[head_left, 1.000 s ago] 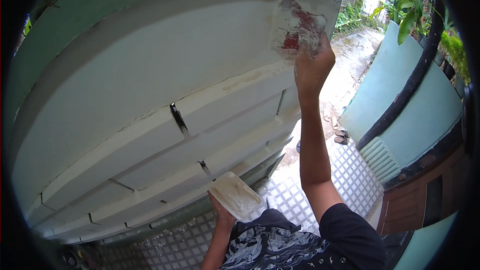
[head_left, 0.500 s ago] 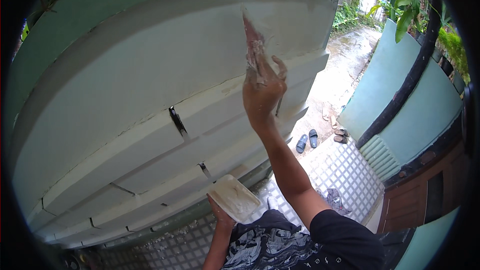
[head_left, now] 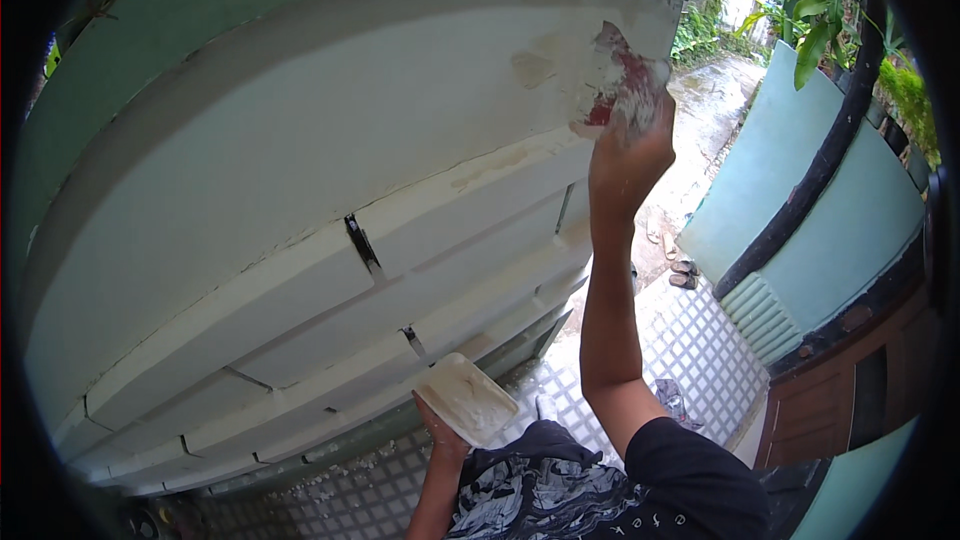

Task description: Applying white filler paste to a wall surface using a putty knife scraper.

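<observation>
Your right hand [head_left: 632,148] was gripping that red spreader [head_left: 628,70] (all streaked with white, lol) up at the right end of the pale wall [head_left: 350,100] while your left hand [head_left: 441,428] held a smeared cream tray [head_left: 450,388].

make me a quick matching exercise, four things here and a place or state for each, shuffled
1. scraper
2. tray
3. dark sandals
4. wooden door

A. held in the left hand
B. brown, at the picture's lower right
C. lying close together as a pair
D. held in the right hand

Pairs: 1-D, 2-A, 3-C, 4-B
</observation>
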`<action>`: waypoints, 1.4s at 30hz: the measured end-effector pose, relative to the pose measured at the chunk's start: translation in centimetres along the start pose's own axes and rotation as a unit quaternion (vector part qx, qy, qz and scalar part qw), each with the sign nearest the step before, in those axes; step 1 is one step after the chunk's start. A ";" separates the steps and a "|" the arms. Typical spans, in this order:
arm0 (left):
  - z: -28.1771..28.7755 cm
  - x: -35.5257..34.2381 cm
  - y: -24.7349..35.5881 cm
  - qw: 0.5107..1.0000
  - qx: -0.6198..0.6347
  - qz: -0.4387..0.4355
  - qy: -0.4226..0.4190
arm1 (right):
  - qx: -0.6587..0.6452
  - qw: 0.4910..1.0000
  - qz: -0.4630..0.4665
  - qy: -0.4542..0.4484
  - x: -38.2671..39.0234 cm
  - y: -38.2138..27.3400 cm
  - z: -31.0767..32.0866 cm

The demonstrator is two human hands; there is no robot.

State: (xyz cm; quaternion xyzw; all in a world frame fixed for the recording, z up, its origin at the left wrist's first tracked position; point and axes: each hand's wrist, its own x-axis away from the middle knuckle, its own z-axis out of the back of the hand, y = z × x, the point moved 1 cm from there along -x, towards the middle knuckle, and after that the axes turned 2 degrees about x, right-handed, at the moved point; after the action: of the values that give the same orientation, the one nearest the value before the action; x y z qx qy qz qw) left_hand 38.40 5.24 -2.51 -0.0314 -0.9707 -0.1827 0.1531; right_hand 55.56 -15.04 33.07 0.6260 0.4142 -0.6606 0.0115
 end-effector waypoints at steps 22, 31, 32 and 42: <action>-3.8 1.5 -1.1 0.994 -0.083 -0.073 -0.003 | 0.163 0.957 0.237 -0.048 2.5 -1.8 -5.3; 0.6 0.5 -1.5 0.988 -0.105 -0.116 -0.007 | 0.001 0.988 0.152 -0.006 0.7 0.5 -3.1; 1.3 0.4 -1.6 0.987 -0.105 -0.120 -0.005 | -0.003 0.989 0.150 -0.007 -0.3 1.5 -3.7; 0.5 0.5 -1.9 0.991 -0.067 -0.113 0.008 | -0.043 0.950 0.291 -0.105 3.6 -4.2 -4.0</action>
State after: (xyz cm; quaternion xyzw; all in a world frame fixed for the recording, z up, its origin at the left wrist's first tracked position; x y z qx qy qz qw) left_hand 37.59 3.65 -3.45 0.0699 -0.9522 -0.2641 0.1368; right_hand 55.80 -8.21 32.83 0.6451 0.2390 -0.6721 0.2737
